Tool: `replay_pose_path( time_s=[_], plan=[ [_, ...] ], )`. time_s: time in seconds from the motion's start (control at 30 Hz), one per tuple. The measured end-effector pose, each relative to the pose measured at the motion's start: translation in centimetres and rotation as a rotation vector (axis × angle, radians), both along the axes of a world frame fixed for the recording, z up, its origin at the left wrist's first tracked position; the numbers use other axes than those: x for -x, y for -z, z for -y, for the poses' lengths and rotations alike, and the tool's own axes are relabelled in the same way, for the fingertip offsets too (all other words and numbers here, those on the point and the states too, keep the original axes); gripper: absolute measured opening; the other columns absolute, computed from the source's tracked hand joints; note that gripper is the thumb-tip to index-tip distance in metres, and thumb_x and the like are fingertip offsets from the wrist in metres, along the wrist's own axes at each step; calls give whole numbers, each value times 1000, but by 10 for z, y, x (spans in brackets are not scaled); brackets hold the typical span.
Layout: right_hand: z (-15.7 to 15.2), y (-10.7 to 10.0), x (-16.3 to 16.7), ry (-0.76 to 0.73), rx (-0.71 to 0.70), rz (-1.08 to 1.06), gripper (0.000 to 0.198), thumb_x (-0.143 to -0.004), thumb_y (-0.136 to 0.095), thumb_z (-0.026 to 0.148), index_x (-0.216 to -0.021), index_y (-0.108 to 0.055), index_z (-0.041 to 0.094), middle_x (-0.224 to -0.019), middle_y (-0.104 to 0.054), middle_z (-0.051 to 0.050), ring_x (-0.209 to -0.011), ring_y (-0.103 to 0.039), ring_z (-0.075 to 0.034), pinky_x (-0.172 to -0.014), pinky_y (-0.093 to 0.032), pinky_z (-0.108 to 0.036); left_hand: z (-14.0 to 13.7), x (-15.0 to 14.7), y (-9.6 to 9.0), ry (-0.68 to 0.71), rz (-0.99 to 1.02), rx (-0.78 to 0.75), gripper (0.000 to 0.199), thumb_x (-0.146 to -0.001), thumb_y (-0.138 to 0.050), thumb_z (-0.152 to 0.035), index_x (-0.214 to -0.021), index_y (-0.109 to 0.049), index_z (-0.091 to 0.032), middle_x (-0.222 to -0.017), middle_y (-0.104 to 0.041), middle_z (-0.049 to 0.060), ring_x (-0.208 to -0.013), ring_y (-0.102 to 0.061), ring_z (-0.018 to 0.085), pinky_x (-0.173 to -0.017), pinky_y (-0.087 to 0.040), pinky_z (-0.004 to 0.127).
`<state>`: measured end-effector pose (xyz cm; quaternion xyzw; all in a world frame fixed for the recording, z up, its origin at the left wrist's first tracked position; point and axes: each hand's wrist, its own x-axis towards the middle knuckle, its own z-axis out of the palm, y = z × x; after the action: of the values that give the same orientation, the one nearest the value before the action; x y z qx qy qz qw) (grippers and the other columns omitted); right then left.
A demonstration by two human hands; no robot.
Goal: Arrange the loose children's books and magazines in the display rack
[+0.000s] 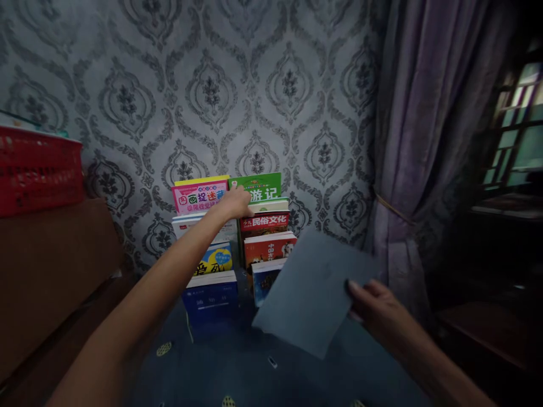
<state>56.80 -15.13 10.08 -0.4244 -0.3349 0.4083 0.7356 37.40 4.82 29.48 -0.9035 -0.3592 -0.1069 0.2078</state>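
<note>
My right hand [371, 302] pinches the edge of a thin, flat grey sheet [309, 288], held tilted above the table in front of the right-hand books. My left hand [237, 202] reaches to the back of the two rows, its fingers curled together over the lower left of a green book [267, 189]. The fingertips are close to the top edge of a pale book [271, 205]; what they grip, if anything, is hidden. In front of it stand a red book [269, 223], another red book [263, 249] and a dark blue book [263, 282], partly behind the sheet.
The left row has a pink book [197, 198] at the back and a blue book [212, 299] in front. A red basket [40, 169] rests on a cardboard box [59, 271] at left. Patterned wallpaper is behind; a tied purple curtain [419, 130] hangs at right.
</note>
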Motion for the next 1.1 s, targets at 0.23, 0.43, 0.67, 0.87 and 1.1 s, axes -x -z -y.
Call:
replay_pose_path(
  time_s=[0.23,0.43,0.67,0.87,1.1],
  plan=[
    [-38,-141,-50,373,-571,33,32,-64,-94,38,-82,-68,29,-89,-70,8,-65,-61,-7,-52,-51,-18,35,7,29,-89,80,-20,28,-96,-49,-19,-121,-62,-14,-124,-69,17,-115,-66,31,-93,-52,44],
    [-120,-197,-47,74,-742,346,46,-52,-97,45,-79,-68,22,-82,-72,5,-66,-61,-8,-59,-52,-21,41,7,44,-83,114,-96,30,-98,-47,-16,-125,-57,-12,-125,-67,18,-122,-62,32,-100,-49,48],
    [-186,-157,-48,-209,-245,616,55,-40,-98,52,-59,-62,14,-57,-63,2,-54,-54,-8,-51,-45,-22,43,10,46,-56,120,-112,26,-100,-45,-18,-121,-59,-12,-124,-66,16,-119,-62,32,-99,-49,49],
    [-203,-150,-64,-210,-199,675,55,-45,-97,52,-52,-56,17,-50,-54,4,-49,-50,-8,-47,-45,-22,46,12,35,-57,86,-65,24,-100,-46,-21,-119,-61,-14,-120,-69,14,-114,-65,29,-94,-51,41],
    [-213,-166,-81,-11,-451,777,53,-60,-90,55,-54,-51,20,-51,-47,4,-60,-62,-16,-62,-58,-32,44,16,33,-35,69,-49,29,-101,-47,-22,-125,-61,-15,-119,-68,13,-108,-67,28,-91,-52,39]
  ],
)
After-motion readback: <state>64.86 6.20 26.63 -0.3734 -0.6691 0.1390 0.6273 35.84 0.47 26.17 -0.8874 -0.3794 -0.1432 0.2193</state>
